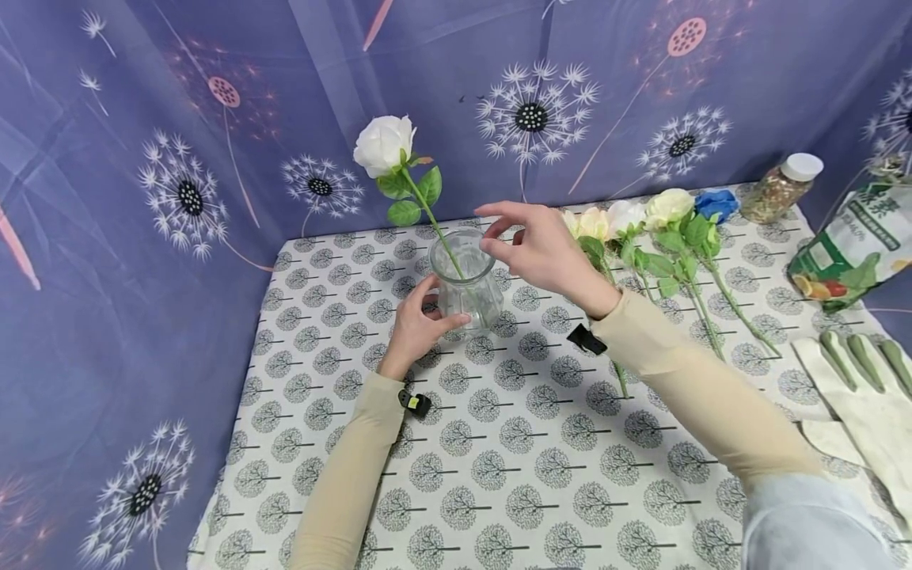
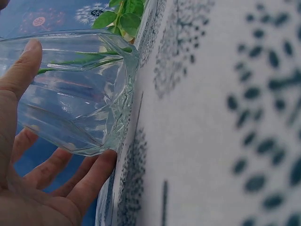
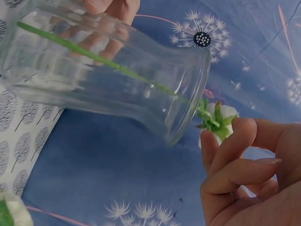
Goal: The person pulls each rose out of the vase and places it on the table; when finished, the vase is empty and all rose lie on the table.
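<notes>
A clear glass vase [image 1: 488,299] stands upright on the table. One white rose [image 1: 385,147] leans to the left in it, its green stem running down inside the glass. My left hand [image 1: 416,326] grips the vase low on its left side, thumb in front and fingers round the back; in the left wrist view the fingers [image 2: 91,181] lie near its base. Just right of the rim, my right hand [image 1: 537,247] is raised with loosely bent fingers and holds nothing. In the right wrist view its fingertips overlap the rose bloom [image 3: 228,113].
To the right lie several stemmed flowers, including a cream one [image 1: 670,208] and a blue one [image 1: 716,205]. Behind them stands a white-capped jar [image 1: 777,190]. A green-and-white bag [image 1: 855,237] and gloves [image 1: 869,404] are at the right edge. A purple-blue patterned cloth [image 1: 442,71] hangs behind.
</notes>
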A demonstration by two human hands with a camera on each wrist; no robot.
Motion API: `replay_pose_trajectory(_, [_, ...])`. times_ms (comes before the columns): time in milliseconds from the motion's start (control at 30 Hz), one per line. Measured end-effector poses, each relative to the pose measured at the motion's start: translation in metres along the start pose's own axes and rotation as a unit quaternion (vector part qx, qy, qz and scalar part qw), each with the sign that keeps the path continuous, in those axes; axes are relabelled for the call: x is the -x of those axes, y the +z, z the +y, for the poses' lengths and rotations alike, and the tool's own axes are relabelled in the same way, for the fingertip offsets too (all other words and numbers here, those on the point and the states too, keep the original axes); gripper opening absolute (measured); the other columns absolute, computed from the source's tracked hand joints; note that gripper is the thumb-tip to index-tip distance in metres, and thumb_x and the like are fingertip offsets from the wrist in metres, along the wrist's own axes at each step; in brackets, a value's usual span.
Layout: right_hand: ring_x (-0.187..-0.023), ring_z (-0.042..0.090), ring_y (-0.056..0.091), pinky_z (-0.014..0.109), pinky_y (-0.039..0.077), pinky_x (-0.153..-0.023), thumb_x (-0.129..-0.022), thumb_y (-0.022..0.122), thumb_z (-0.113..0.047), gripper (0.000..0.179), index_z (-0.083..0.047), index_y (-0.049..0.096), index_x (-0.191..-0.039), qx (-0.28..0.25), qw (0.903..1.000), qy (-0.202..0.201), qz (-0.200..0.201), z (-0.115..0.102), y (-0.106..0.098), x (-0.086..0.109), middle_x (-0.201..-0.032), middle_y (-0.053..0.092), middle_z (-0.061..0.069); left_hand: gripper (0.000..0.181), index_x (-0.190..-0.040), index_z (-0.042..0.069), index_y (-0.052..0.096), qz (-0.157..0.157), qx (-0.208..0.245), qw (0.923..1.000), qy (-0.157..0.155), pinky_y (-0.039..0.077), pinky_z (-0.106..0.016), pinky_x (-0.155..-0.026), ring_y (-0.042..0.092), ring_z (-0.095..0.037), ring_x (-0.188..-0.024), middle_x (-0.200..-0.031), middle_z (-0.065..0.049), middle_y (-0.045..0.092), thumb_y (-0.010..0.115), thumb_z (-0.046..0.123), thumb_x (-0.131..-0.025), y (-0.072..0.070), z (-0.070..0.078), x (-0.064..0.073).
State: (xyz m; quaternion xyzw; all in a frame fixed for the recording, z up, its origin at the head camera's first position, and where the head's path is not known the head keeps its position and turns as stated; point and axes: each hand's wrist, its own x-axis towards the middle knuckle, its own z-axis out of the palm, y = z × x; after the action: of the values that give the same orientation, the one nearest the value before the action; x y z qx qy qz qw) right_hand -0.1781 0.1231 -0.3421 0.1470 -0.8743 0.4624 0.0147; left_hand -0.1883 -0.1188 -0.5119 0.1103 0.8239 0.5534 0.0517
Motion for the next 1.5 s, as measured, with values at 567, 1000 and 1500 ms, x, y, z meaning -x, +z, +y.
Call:
replay_pose_trajectory(567, [-0.044,0.005,0.038,0.018,0.036,-0.041,-0.1,0.079,-0.018,0.057,-0.014,0.062,-0.154,0.049,0.9982,-0.03,-0.017,-0.017,0.028,-0.041,-0.122,0.083,0.015,0.091,-0.161,0.019,0.051,-0.006,0.01,0.9999,-0.001,0.065,-0.043,-0.112,0.065,-0.038,-0.14,-0.157,-0.014,0.059,0.097,0.025,-0.083,0.0,0.0,-0.001])
replay_pose_trajectory(1000, [-0.049,0.009,0.054,0.018,0.037,-0.04,-0.102,0.076,-0.015,0.056,-0.014,0.06,-0.156,0.099,0.994,-0.039,-0.023,-0.023,0.042,-0.055,-0.116,0.084,0.014,0.092,-0.161,0.021,0.051,-0.001,-0.001,1.0,0.009,0.066,-0.042,-0.11,0.065,-0.037,-0.139,-0.158,-0.013,0.058,0.098,0.027,-0.082,0.0,0.001,-0.003])
replay_pose_trajectory(1500, [-0.046,0.006,0.047,0.017,0.035,-0.039,-0.103,0.074,-0.012,0.055,-0.016,0.06,-0.156,0.102,0.9938,-0.032,-0.028,-0.021,0.047,-0.059,-0.114,0.084,0.014,0.088,-0.157,0.021,0.054,-0.005,0.008,1.0,-0.002,0.067,-0.042,-0.109,0.065,-0.036,-0.138,-0.156,-0.011,0.06,0.099,0.027,-0.081,0.0,0.001,0.0])
